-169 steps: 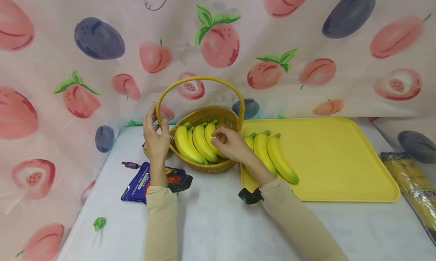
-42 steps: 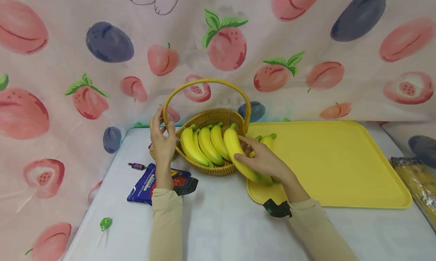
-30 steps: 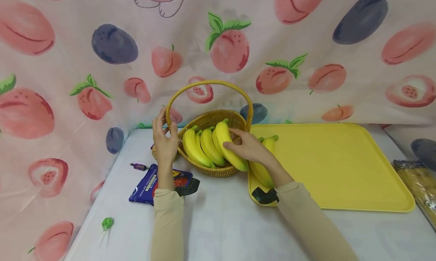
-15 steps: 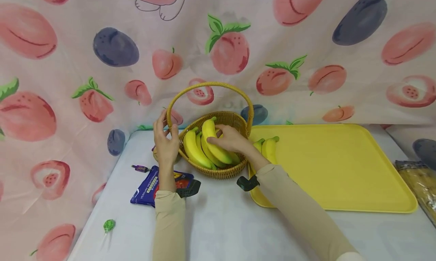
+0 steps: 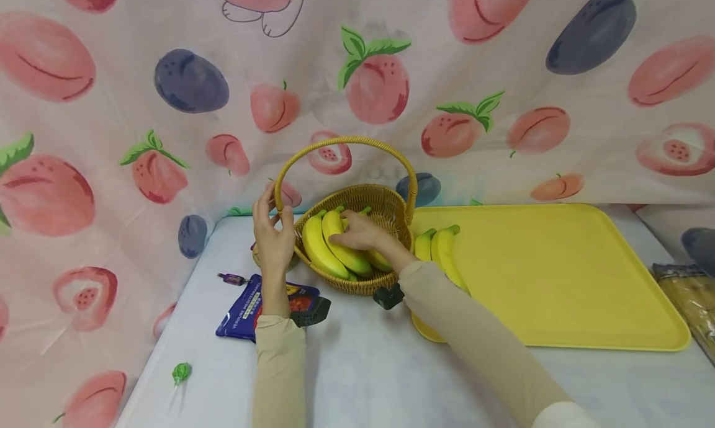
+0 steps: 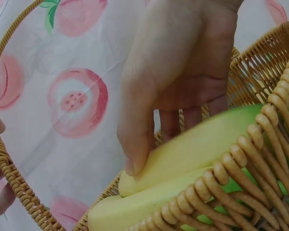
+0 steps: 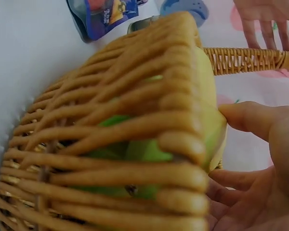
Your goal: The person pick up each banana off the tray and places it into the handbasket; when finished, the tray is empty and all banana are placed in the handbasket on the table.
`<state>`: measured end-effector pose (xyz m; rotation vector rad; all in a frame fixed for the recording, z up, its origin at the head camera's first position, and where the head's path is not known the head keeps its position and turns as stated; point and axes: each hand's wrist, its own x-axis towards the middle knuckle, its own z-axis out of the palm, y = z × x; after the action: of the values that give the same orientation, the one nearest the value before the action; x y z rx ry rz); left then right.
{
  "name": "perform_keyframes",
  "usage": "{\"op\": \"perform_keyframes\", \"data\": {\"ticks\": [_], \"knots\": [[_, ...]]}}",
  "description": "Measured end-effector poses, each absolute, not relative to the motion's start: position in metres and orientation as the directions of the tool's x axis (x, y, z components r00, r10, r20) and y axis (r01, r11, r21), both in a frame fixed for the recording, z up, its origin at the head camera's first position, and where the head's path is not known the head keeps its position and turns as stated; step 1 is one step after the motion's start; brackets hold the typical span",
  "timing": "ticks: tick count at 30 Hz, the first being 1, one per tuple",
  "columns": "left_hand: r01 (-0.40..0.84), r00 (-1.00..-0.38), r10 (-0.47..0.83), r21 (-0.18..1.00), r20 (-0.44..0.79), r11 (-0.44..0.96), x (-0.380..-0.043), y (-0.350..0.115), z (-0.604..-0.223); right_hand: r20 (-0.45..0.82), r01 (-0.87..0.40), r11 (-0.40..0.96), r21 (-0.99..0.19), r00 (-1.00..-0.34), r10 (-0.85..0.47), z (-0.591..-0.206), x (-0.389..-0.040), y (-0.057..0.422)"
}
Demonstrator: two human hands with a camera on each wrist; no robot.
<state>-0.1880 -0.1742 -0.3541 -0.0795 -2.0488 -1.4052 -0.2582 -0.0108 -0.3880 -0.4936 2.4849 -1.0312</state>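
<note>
My left hand [image 5: 275,245] grips the left foot of the arched handle [image 5: 346,140] of a wicker basket [image 5: 357,285]. Inside the basket, several yellow bananas [image 5: 319,252] with green tips lie side by side. One banana [image 5: 350,258] is held by my right hand [image 5: 365,237] on top of the others; the left wrist view shows my right thumb pressing its near side [image 6: 183,149], fingers reaching down behind it. In the right wrist view the basket's weave hides much of the fruit. Two more bananas [image 5: 444,254] lie on the yellow tray [image 5: 558,273].
Left of the basket lie a blue food pouch [image 5: 240,313], a purple-wrapped candy [image 5: 231,280] and a green lollipop [image 5: 181,373]. A brownish round item [image 5: 292,262] is partly hidden behind my left wrist. A clear packet of pasta-like contents [image 5: 689,301] rests at the far right.
My right hand has carried a banana from the tray leftward into the basket and lowered it onto the others. Fewer bananas show on the tray. My left hand stays at the handle.
</note>
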Motion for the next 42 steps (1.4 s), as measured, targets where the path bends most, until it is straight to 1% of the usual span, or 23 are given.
{"op": "perform_keyframes", "data": {"ticks": [8,13,17,20,25,28,32,42], "knots": [[0.384,-0.796,-0.300,0.822,0.525,0.421,-0.187,-0.173,-0.356,-0.249,-0.156,0.680,-0.717,-0.853,-0.458,-0.388,-0.257,-0.013],[0.383,-0.794,-0.305,0.821,0.527,0.423,-0.188,-0.174,-0.358,-0.250,-0.147,0.675,-0.723,-0.856,-0.453,-0.386,-0.253,-0.005],[0.388,-0.787,-0.311,0.819,0.533,0.423,-0.188,-0.175,-0.358,-0.198,-0.180,0.666,-0.724,-0.871,-0.451,-0.381,-0.246,0.007],[0.382,-0.786,-0.317,0.820,0.531,0.426,-0.193,-0.179,-0.364,-0.126,-0.234,0.655,-0.719,-0.882,-0.453,-0.379,-0.238,0.018],[0.379,-0.778,-0.329,0.817,0.535,0.435,-0.208,-0.192,-0.383,-0.020,-0.283,0.603,-0.746,-0.895,-0.445,-0.381,-0.221,0.037],[0.376,-0.773,-0.332,0.811,0.541,0.449,-0.208,-0.196,-0.385,0.032,-0.304,0.551,-0.777,-0.894,-0.448,-0.383,-0.210,0.050],[0.370,-0.771,-0.332,0.807,0.543,0.461,-0.206,-0.197,-0.384,0.082,-0.327,0.503,-0.800,-0.890,-0.448,-0.387,-0.197,0.068],[0.386,-0.782,-0.305,0.806,0.544,0.449,-0.210,-0.191,-0.382,0.165,-0.326,0.448,-0.833,-0.917,-0.363,-0.398,-0.168,0.117]]}}
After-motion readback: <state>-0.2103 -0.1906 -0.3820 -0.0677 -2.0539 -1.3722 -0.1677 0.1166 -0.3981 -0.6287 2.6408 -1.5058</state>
